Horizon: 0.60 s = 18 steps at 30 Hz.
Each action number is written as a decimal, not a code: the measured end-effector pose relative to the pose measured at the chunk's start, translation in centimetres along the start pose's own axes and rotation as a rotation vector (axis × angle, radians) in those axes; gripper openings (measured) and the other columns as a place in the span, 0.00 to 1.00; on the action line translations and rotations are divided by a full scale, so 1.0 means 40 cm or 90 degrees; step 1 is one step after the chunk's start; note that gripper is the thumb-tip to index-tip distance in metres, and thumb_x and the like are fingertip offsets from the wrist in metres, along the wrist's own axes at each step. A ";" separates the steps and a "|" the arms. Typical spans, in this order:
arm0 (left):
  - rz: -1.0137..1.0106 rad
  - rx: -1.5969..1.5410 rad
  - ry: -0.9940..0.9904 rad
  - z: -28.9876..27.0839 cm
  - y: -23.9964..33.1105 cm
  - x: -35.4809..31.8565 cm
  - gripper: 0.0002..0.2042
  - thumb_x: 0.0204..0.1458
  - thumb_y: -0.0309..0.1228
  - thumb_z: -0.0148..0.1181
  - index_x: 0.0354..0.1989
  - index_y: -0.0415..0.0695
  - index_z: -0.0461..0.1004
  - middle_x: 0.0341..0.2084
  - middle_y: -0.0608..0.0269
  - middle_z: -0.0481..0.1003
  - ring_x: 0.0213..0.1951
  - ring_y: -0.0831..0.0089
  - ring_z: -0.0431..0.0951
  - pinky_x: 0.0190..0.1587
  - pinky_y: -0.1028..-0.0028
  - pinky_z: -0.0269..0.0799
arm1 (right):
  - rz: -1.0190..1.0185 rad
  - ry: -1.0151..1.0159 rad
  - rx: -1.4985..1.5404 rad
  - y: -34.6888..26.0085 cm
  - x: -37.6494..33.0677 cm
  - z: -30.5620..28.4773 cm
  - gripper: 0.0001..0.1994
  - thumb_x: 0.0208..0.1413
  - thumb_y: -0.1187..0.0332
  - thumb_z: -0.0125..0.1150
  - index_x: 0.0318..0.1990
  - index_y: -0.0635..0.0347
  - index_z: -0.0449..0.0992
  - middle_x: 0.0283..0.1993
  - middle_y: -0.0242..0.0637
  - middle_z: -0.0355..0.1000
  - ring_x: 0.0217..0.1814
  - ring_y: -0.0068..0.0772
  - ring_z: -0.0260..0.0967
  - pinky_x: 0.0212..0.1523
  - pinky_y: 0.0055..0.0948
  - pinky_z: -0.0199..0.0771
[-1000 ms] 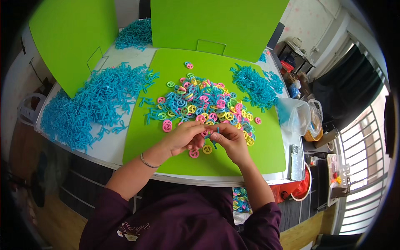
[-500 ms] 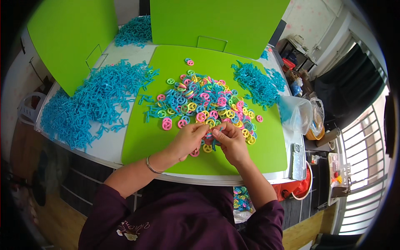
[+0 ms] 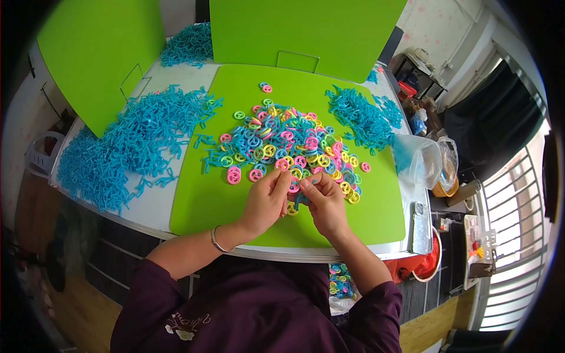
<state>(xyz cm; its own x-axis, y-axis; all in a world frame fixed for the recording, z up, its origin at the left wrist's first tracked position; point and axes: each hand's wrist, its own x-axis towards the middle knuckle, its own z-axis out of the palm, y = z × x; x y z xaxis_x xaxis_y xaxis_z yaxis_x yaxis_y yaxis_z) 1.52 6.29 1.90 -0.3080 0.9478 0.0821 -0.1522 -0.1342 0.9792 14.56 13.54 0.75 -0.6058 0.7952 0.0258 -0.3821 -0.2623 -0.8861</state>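
My left hand (image 3: 268, 197) and my right hand (image 3: 325, 206) meet over the front edge of a heap of small spoked plastic wheels (image 3: 269, 150) in pink, yellow, green and blue. Thumb and fingers of the right hand pinch a small blue plastic piece (image 3: 299, 199), its lower end hanging below the fingertips. The left hand's fingers are closed in a pinch close by; whatever they hold is too small and covered to name. Blue plastic pieces are mixed in among the wheels. The heap lies on a bright green mat (image 3: 223, 215).
A large pile of blue plastic pieces (image 3: 112, 159) spreads over the table at left, a smaller blue pile (image 3: 360, 117) at right. Green boards (image 3: 306, 35) stand behind. A phone (image 3: 420, 229) lies at the right edge, near a translucent plastic tub (image 3: 421, 162).
The left hand has shifted slightly and turned more upright. A pink wheel near it at the front of the heap is now covered by that hand. The right hand has barely moved.
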 end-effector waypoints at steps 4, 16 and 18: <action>0.038 0.055 0.011 0.004 0.004 0.000 0.14 0.63 0.36 0.43 0.27 0.41 0.66 0.06 0.71 0.60 0.07 0.85 0.59 0.10 0.81 0.52 | -0.048 0.032 -0.101 -0.003 -0.007 0.018 0.04 0.58 0.73 0.57 0.35 0.63 0.70 0.31 0.35 0.74 0.33 0.25 0.75 0.32 0.20 0.74; -0.187 -0.008 -0.093 -0.051 -0.009 0.040 0.20 0.63 0.42 0.43 0.27 0.38 0.69 0.07 0.68 0.63 0.07 0.82 0.61 0.11 0.80 0.56 | -0.018 0.044 -0.115 -0.014 0.003 0.007 0.04 0.58 0.72 0.57 0.35 0.62 0.71 0.32 0.35 0.74 0.30 0.26 0.74 0.37 0.27 0.76; -0.092 0.207 -0.103 -0.051 0.009 0.043 0.18 0.62 0.41 0.47 0.28 0.37 0.70 0.12 0.66 0.68 0.12 0.81 0.68 0.15 0.80 0.61 | 0.071 0.045 -0.029 -0.020 0.006 -0.008 0.05 0.59 0.70 0.54 0.36 0.61 0.71 0.33 0.35 0.74 0.34 0.28 0.74 0.38 0.29 0.77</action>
<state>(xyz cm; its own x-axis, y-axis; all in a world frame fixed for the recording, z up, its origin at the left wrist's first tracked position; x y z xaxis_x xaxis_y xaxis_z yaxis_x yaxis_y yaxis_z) -0.98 7.28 2.01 -0.1493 0.9871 -0.0581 0.1307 0.0779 0.9884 14.94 14.13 1.29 -0.5914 0.7996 -0.1045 -0.2824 -0.3268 -0.9019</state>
